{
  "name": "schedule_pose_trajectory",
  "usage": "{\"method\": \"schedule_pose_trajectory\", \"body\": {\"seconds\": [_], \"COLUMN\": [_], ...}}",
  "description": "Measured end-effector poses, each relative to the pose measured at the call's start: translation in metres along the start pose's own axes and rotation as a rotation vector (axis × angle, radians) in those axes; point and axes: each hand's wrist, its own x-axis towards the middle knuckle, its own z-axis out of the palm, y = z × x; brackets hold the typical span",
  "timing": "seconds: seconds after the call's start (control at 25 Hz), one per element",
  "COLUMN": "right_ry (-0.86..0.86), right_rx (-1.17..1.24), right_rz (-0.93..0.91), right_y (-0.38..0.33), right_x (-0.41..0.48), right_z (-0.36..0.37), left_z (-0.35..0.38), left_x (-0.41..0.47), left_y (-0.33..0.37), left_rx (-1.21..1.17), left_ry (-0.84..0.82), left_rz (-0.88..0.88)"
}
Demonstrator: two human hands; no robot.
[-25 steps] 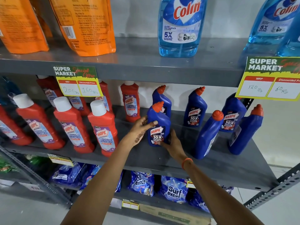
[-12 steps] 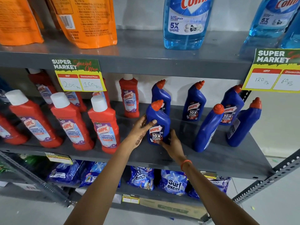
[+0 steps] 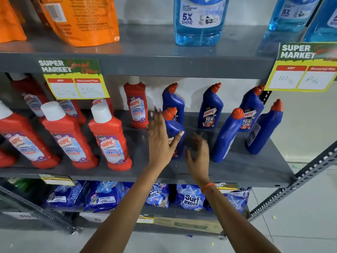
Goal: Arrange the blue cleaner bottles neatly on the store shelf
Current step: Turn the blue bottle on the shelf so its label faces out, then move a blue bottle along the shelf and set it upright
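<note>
Front blue bottle stands upright on the mid shelf, long axis vertical, orange nozzle angled up-left, label toward the camera. Left hand is spread flat w/ fingers splayed, thumb tip touching the bottle's front; not gripping. Right hand is loosely spread just right of it, blurred; contact can't be told. Five more blue bottles sit behind & to the right, two front ones leaning left. Red bottles close on the left. Bare shelf in front, up to the edge.
</note>
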Motion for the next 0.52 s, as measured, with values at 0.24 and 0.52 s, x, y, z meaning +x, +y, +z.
{"method": "schedule_pose_trajectory", "body": {"seconds": [0.24,0.52], "right_ry": [0.392,-0.182], "right_rx": [-0.086,0.087], "right_rz": [-0.075,0.361], "right_y": [0.019,0.100], "right_x": [0.008,0.043], "right_z": [-0.057,-0.112], "left_z": [0.068,0.127], "left_x": [-0.001,0.023], "left_y": [0.058,0.087], "left_rx": [-0.117,-0.337], "left_ry": [-0.038,-0.315], "left_rz": [0.162,-0.138]}}
